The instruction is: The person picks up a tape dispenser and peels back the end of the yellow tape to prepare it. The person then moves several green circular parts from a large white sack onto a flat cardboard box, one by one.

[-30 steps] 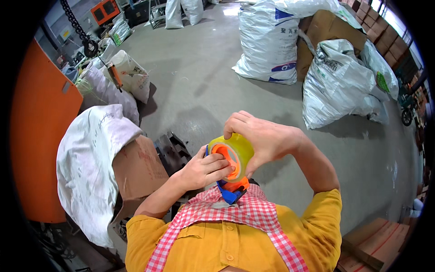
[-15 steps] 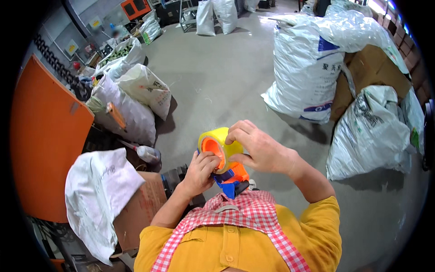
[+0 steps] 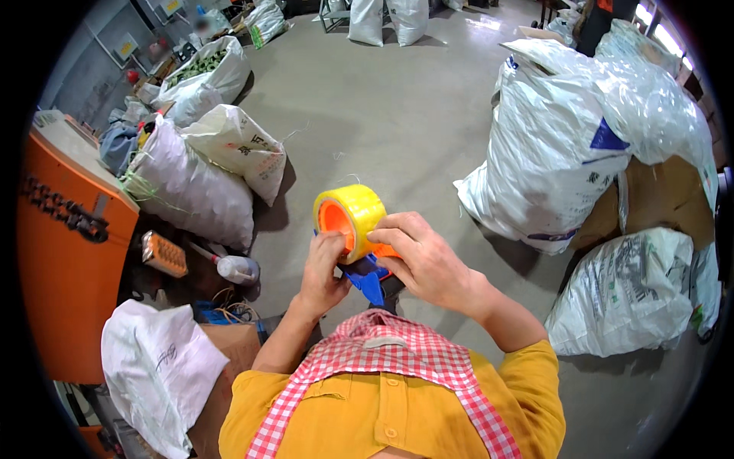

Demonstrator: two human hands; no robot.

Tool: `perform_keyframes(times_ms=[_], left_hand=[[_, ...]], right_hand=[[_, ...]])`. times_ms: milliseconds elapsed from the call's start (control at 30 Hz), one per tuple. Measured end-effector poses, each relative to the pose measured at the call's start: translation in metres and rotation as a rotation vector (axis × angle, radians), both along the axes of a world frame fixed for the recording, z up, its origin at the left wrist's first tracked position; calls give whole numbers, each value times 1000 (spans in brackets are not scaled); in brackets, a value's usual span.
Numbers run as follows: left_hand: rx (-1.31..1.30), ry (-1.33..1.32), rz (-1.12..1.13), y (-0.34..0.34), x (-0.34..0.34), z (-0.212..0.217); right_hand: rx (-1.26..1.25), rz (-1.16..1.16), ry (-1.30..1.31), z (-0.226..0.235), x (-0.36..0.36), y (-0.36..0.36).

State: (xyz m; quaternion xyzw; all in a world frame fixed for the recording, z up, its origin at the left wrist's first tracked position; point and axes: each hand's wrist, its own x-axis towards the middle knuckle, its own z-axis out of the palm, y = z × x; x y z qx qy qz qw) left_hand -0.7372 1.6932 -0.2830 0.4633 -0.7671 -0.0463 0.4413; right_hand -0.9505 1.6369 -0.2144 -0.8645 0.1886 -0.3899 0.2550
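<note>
Out in front of a red-and-white checked apron (image 3: 390, 348), I see the grip of the person's left hand (image 3: 323, 268) closed on a tape dispenser (image 3: 371, 287), its fingertips at the mouth of the orange hub (image 3: 332, 218). From here the left thumb is mostly hidden. The right hand (image 3: 428, 256) comes in from the other side, fingers and thumb curled round the dispenser's orange part, the fingertips close against the roll; whether that second grip is really pinching, I cannot tell. On the hub sits a fat roll of yellow tape (image 3: 365, 208), held up over the grey floor (image 3: 367, 99), with the blue part of the dispenser just below it, nearer the apron. Under the apron straps is a mustard shirt (image 3: 348, 417). By the person's left elbow, a white sack (image 3: 157, 367) is draped over a cardboard box (image 3: 235, 340), and past it stands an orange cabinet (image 3: 76, 306) with a dark chain (image 3: 65, 208) in front. Farther out on that side, a bulging sack (image 3: 202, 183) leans beside a printed one (image 3: 243, 153). Across on the right, a tall white sack (image 3: 535, 153) stands next to clear plastic sheeting (image 3: 657, 99) over brown cardboard (image 3: 669, 195), with a slumped sack (image 3: 623, 298) nearer the person.
</note>
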Motion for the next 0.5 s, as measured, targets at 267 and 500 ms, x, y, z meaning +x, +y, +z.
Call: perform_keyframes(times_ms=[267,500], left_hand=[[47,146,13,-156,35,-3],[133,186,55,-277,62,-15]], right_hand=[[-96,-17,56,2,46,-152],[24,96,41,-16,76,-287]])
